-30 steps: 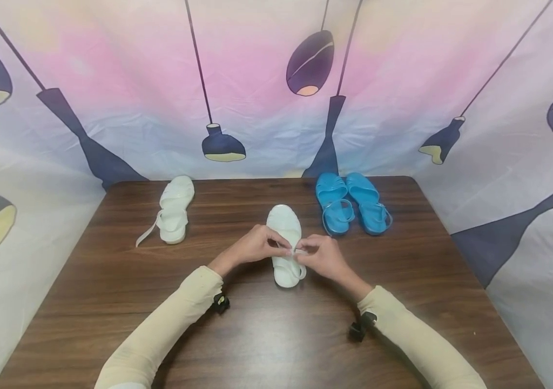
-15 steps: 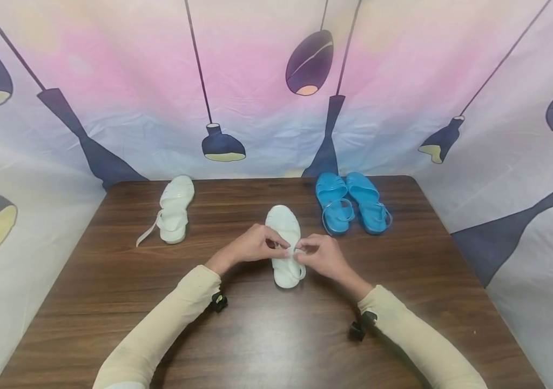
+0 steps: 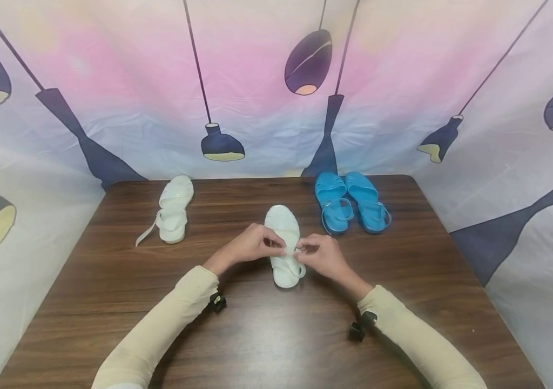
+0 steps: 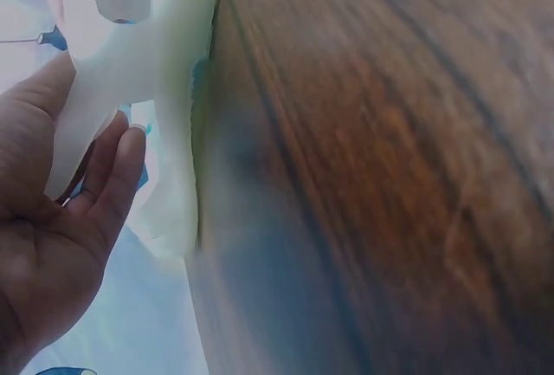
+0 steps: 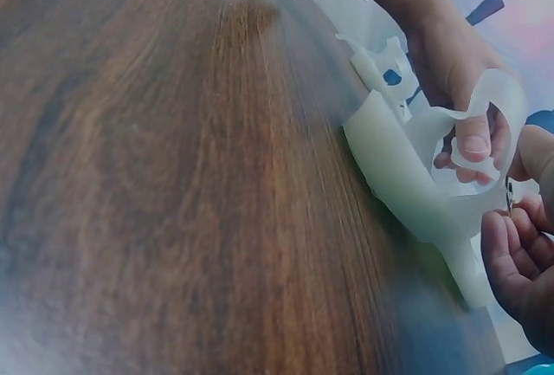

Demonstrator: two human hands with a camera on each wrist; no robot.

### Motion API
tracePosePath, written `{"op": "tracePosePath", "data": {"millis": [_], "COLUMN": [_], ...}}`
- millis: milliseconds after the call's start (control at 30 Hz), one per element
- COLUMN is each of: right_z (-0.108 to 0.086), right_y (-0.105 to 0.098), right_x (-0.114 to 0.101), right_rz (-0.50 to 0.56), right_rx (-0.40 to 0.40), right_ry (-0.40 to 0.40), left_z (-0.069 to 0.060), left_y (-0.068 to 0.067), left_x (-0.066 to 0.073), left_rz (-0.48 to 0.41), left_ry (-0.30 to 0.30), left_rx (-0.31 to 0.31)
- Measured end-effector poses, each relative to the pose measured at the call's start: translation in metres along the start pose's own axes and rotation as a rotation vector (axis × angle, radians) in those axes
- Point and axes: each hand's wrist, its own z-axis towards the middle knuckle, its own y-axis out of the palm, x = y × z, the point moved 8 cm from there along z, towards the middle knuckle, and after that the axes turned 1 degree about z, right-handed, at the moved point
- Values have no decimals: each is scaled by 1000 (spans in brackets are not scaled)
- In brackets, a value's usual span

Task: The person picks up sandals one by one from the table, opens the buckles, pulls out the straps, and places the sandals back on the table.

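Note:
A white sandal (image 3: 282, 220) lies sole down at the middle of the table, toe pointing away from me. My left hand (image 3: 256, 243) reaches over it from the left and pinches the end of its ankle strap between thumb and fingers. From the right, my right hand (image 3: 324, 255) pinches the strap's buckle side. The right wrist view shows the strap (image 5: 498, 89) standing up in a loop, with a small metal buckle (image 5: 509, 193) at my right fingertips. In the left wrist view, part of the strap hides my left fingers (image 4: 121, 163). How far the strap passes through the buckle cannot be told.
Another white sandal (image 3: 174, 208) stands at the back left, its strap hanging loose to the left. A pair of blue sandals (image 3: 337, 213) sits at the back right, straps looped. Behind the brown wooden table (image 3: 257, 335) hangs a printed cloth (image 3: 257, 65).
My left hand has slid slightly to the left, away from the right hand, with the strap end between its fingers. The right hand and the sandals have hardly moved.

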Motion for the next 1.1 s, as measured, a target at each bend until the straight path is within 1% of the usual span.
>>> {"op": "tracePosePath", "data": {"millis": [200,467,700,800,933,1033,1100], "right_z": [0,-1,-1,-2,-3,-3,-2], "right_y": [0,-1,-1,-1,-3,-4,-4], "right_x": [1,-1,0,2,4,5,6], "right_rz": [13,61,59,72,85,97,112], "right_rx": [-1,16,15,22,23,14,3], "right_ry": [10,-11,1,12,11,18,41], "left_z": [-5,-5,-5,-8,-12,-11,-9], "left_y": [-4,-7,-9,-11,-19,-25,-27], "left_x": [-3,-3,-5,-10,-14,-15,-16], "left_rz": [28,45,37,-14,-80,-81,-76], "left_ry": [-14,-66,-78,-93,-121,-139,-156], "left_rx": [19,3,6,32,85,117,135]}}
